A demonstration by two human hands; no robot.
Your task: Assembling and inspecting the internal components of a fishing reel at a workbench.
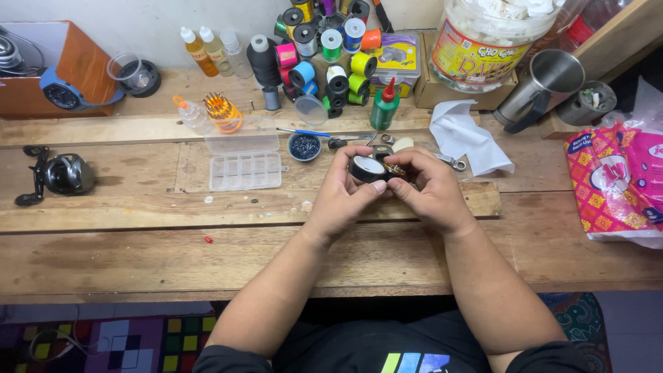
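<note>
Both hands meet over the middle of the wooden workbench (138, 242). My left hand (342, 197) grips a small round black part with a pale face (367, 168), thumb pressed on its lower edge. My right hand (431, 190) closes on the same piece from the right, fingers around a small brass-coloured part (396, 168) at its side. How the two parts join is hidden by my fingers.
A clear compartment box (245, 169) and a small dish of dark bits (304, 146) lie left of the hands. A black fishing reel (62, 174) sits far left. Thread spools (331, 52), a green bottle (385, 107), white cloth (466, 138), metal mug (545, 83) and pink bag (618, 183) stand around.
</note>
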